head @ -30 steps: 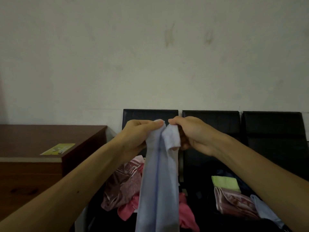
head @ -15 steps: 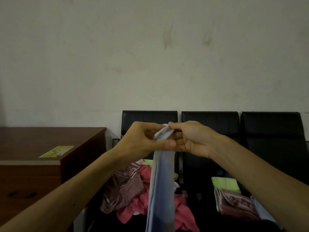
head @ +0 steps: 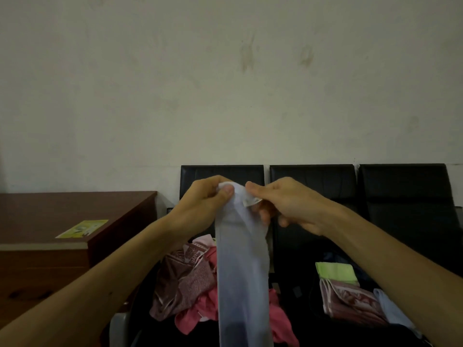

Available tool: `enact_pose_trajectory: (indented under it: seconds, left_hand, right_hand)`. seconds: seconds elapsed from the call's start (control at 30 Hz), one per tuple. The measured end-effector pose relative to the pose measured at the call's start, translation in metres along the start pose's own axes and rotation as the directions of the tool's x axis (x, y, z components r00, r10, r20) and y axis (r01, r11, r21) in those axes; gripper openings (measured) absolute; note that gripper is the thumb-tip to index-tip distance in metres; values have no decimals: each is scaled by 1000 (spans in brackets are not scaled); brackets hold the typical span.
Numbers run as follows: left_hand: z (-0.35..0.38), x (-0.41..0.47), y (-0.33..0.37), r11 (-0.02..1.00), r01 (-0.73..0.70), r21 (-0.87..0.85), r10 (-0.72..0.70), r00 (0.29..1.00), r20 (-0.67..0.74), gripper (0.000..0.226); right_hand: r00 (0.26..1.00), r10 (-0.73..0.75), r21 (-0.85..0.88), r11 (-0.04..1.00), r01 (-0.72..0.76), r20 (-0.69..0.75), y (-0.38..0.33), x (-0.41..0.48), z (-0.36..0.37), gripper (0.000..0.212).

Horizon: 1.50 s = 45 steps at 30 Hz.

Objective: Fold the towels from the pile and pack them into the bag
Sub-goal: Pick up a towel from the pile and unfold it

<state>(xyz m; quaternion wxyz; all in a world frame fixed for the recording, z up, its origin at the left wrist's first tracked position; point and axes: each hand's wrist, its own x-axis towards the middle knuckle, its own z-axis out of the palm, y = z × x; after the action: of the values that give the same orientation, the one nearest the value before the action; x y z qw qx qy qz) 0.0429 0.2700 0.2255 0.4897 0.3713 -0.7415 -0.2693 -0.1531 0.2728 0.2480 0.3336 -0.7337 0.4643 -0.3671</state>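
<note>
While the pale blue towel (head: 241, 271) hangs as a long strip before the leftmost chair (head: 200, 172), the left hand (head: 205, 204) and right hand (head: 288, 204) each pinch its top edge. The pile (head: 185, 279) lies on that chair's seat.

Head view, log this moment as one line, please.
phase: folding | left hand: grips pale blue towel top | right hand: pinches same towel | pile: unfolded, below hands

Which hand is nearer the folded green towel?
Right. The right hand sits up-left of the green towel; the left hand is farther left, past the hanging pale blue towel.
</note>
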Motion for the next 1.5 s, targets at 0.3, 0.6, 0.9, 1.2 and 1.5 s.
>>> enact_pose_trajectory:
  seconds: [0.3, 0.6, 0.9, 1.2, 1.5]
  left_hand:
    - [-10, 28, 17, 995, -12, -96, 22, 994, 104, 25]
    - [-39, 41, 30, 998, -29, -52, 34, 993, 110, 22]
    - [-57, 34, 11, 993, 14, -116, -8, 999, 49, 21]
    - [-54, 32, -11, 883, -76, 462, 58, 997, 53, 18]
    - [-41, 20, -6, 994, -33, 102, 35, 999, -18, 22]
  right_hand:
    - [945, -158, 160, 980, 115, 286, 13, 3, -7, 39]
    - [849, -25, -99, 991, 90, 527, 12, -7, -17, 11]
    - [915, -128, 124, 989, 86, 383, 17, 5, -77, 37]
    - [887, -426, -333, 874, 353, -179, -1, 12, -61, 24]
    - [910, -338, -252, 927, 278, -240, 16, 14, -50, 10]
